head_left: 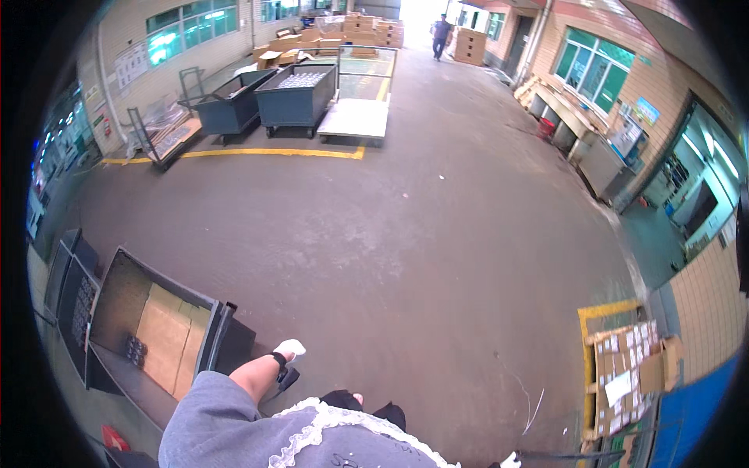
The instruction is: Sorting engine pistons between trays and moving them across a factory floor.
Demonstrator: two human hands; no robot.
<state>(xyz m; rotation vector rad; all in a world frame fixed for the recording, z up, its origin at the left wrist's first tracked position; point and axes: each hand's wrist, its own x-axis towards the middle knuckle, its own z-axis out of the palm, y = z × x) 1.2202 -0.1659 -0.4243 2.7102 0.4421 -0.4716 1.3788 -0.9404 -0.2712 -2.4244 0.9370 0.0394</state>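
My left hand [291,349], in a white glove with a dark band at the wrist, hangs beside a dark metal cart [234,331]. A gap shows between the hand and the cart's corner. Its fingers are too small to make out. Inside that cart lie flat cardboard [168,335] and a few small dark round parts [136,350]. At the lower edge, only a bit of my right hand [511,461] shows, also gloved in white. It is next to a dark bar [573,455]; whether it grips the bar is hidden.
Further dark carts [292,101] and a flat white trolley [355,118] stand at the far left behind a yellow floor line. A person [440,37] is far ahead by stacked cartons [470,47]. On the right are a sink counter [566,117], a doorway and a pallet of boxes [622,374].
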